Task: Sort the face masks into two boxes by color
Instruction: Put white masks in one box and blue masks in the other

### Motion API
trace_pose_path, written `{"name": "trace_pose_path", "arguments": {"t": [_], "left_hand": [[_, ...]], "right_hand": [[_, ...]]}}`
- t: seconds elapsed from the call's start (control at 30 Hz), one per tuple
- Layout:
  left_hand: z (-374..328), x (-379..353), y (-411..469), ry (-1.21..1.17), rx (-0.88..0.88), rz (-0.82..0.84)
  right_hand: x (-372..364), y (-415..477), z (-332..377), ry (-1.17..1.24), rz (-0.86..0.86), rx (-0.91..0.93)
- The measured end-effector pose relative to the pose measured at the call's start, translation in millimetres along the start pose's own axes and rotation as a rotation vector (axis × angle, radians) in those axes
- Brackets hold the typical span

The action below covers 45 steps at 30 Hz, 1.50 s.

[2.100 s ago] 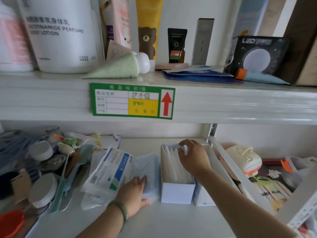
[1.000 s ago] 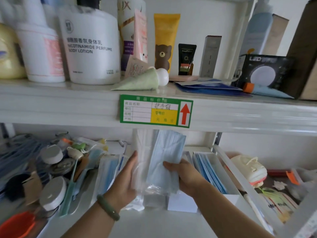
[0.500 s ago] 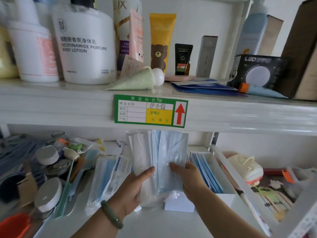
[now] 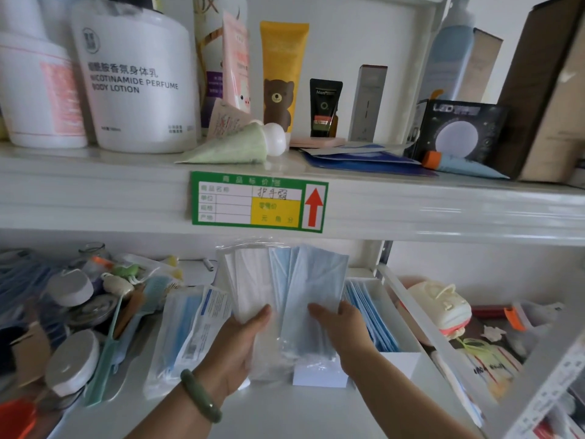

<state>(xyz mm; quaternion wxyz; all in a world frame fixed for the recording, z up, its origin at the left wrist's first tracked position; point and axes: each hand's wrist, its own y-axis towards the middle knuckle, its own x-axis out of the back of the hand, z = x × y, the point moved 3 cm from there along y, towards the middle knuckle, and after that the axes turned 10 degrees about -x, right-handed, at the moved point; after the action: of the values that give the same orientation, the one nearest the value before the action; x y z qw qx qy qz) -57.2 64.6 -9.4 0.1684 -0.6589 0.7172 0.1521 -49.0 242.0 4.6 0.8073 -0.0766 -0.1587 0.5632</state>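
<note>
1. Two hands up: left hand (image 4: 235,339) and right hand (image 4: 340,327) both grip one fanned stack of pleated face masks (image 4: 285,289) in clear wrap, white ones on the left, pale blue on the right; exact number unclear.
2. Two white cardboard boxes: one (image 4: 319,377) directly beneath the stack, mostly hidden; another (image 4: 397,340) just right of the right hand, holding blue masks upright.
3. Left of the left hand lies a sealed mask packet (image 4: 190,331).
4. Green bangle (image 4: 201,396) on the left wrist.
</note>
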Motion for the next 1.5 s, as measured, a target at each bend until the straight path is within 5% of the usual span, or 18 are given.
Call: {"name": "trace_pose_path", "arguments": {"t": [0.13,0.3,0.57,0.83,1.0,1.23,1.5], "left_hand": [[1,5,2,-0.023,0.015,0.013],[-1,15,5,-0.001,-0.018,-0.029],[1,19,6,-0.001,-0.017,-0.037],[0,23,5,-0.003,-0.049,-0.029],[-1,23,4,-0.001,-0.043,-0.022],[1,24,5,0.019,-0.042,-0.011],[1,27,7,0.024,-0.051,-0.005]], "right_hand": [[38,10,18,-0.026,-0.208,0.096],[120,26,55,-0.443,-0.592,0.137],[116,39,37,-1.118,-0.637,0.084],[116,35,61,-0.995,-0.794,0.330],[111,36,53,-0.961,-0.793,0.343],[105,47,32,-1.306,-0.577,0.041],[124,51,62,-1.031,-0.485,0.004]]}}
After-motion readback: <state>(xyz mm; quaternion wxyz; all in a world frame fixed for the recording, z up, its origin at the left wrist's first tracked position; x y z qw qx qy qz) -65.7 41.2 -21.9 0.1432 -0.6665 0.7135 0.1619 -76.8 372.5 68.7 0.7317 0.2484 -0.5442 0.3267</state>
